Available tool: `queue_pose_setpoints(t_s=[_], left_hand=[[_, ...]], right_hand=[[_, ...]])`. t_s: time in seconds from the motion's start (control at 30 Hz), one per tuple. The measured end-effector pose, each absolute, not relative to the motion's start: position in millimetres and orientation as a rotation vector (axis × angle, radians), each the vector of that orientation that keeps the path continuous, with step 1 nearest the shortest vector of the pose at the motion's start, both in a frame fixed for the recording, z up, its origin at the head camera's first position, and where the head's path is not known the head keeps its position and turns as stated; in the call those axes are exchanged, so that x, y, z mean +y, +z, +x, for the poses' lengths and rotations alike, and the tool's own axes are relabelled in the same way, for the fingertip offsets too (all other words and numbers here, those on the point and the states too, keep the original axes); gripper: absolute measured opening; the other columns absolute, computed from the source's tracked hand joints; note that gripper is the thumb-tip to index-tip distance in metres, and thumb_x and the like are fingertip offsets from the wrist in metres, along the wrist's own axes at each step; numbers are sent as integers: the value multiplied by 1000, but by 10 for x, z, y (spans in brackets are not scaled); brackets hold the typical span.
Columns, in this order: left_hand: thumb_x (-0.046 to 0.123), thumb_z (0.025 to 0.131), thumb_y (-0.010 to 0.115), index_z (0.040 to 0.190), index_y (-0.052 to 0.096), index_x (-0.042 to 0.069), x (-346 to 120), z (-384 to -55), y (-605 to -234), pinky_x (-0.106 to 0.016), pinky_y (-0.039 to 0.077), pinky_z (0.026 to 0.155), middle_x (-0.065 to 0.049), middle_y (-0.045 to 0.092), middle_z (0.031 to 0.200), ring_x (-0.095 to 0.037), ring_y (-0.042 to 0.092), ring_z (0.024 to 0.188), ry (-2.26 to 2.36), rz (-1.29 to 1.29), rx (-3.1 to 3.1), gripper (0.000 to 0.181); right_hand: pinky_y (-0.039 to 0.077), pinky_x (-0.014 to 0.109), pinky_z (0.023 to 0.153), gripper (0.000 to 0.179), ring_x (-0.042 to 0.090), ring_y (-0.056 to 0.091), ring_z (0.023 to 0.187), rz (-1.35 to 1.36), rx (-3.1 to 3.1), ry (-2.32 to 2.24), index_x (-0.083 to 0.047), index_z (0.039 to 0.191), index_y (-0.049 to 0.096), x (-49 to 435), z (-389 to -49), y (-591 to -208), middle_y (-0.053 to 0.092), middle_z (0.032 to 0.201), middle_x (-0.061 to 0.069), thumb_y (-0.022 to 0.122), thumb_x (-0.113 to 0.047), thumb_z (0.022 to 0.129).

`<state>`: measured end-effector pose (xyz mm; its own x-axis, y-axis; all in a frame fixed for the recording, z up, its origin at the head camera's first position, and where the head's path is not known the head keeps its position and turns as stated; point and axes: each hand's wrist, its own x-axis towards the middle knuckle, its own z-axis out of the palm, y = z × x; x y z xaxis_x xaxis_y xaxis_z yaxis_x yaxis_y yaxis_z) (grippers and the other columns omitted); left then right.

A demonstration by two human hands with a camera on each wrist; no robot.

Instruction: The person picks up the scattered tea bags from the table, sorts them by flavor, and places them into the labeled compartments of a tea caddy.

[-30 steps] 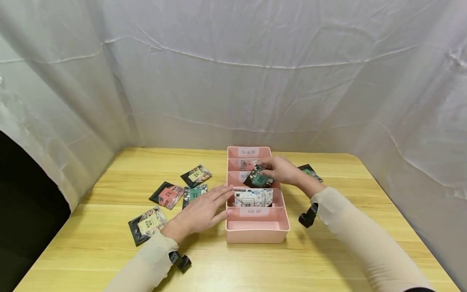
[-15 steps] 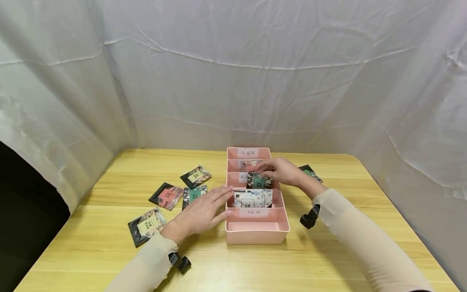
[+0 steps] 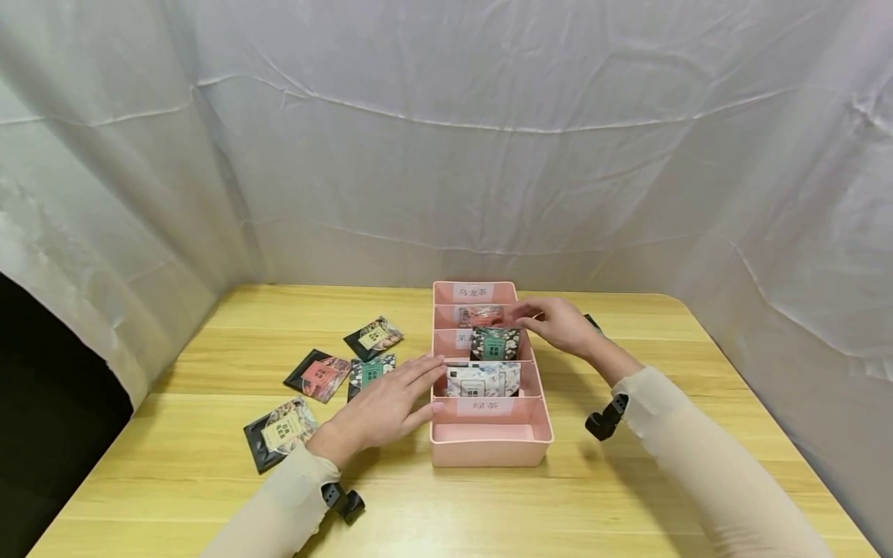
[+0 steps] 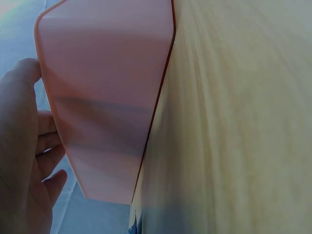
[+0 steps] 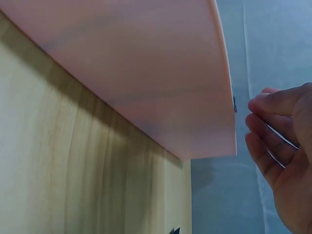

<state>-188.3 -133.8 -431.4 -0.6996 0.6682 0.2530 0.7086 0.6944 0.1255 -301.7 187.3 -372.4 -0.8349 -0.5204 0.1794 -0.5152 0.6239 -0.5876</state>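
A pink divided box (image 3: 491, 453) stands lengthwise on the table, its compartments marked with white paper labels. My left hand (image 3: 387, 403) rests its straight fingers on the box's left rim; the left wrist view shows the fingertips (image 4: 57, 181) along that edge. A black-and-green tea sachet (image 3: 495, 345) stands upright in the middle compartment. Just beyond its upper right corner, over the right rim, is my right hand (image 3: 561, 325), its fingers loosely bent with nothing between them. White floral sachets (image 3: 484, 380) fill the compartment nearer me, and a red sachet (image 3: 481, 315) sits in one farther back.
Left of the box lie a red sachet (image 3: 318, 375), a green sachet (image 3: 370, 372) partly behind my left hand, and two yellow-labelled sachets, one near (image 3: 281, 434) and one far (image 3: 374, 336). A dark sachet (image 3: 591, 320) shows behind my right wrist. A white curtain (image 3: 446, 178) surrounds the table.
My right hand lowered the green sachet into the middle compartment, let it go and drew back to the right. My left hand stayed on the rim.
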Motion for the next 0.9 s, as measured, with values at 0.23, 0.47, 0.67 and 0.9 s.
queue_pose_setpoints(t_s=[0.23, 0.47, 0.67, 0.9], left_hand=[[55, 103, 29, 153, 34, 10, -1341, -1873, -4301, -41, 24, 116, -10, 30, 158, -24, 24, 145, -323, -1113, -2711, 68], [55, 103, 29, 153, 34, 10, -1342, -1879, -4302, -41, 23, 116, -10, 30, 158, -24, 24, 145, -321, -1114, -2713, 68], [54, 103, 32, 153, 34, 9, -1339, -1881, -4306, -42, 24, 116, -10, 30, 158, -25, 24, 145, -333, -1113, -2711, 67], [54, 103, 32, 154, 31, 11, -1336, -1873, -4292, -41, 23, 117, -9, 28, 159, -24, 24, 145, -332, -1105, -2728, 67]], right_hand=[[54, 46, 87, 22, 29, 65, 100, -784, 2915, -1100, -2, 116, 68, 2031, -3023, -3739, 69, 111, 13, 61, -14, 98], [53, 46, 85, 27, 29, 63, 100, -615, 2994, -1225, -8, 118, 66, 2244, -3043, -3764, 68, 113, 12, 59, -27, 100], [51, 50, 90, 29, 33, 62, 102, -561, 3065, -1296, -3, 119, 65, 2444, -3078, -3839, 67, 113, 16, 56, -25, 101], [50, 52, 92, 30, 37, 61, 103, -518, 3092, -1323, 3, 121, 62, 2608, -3092, -3937, 65, 114, 22, 59, -17, 100]])
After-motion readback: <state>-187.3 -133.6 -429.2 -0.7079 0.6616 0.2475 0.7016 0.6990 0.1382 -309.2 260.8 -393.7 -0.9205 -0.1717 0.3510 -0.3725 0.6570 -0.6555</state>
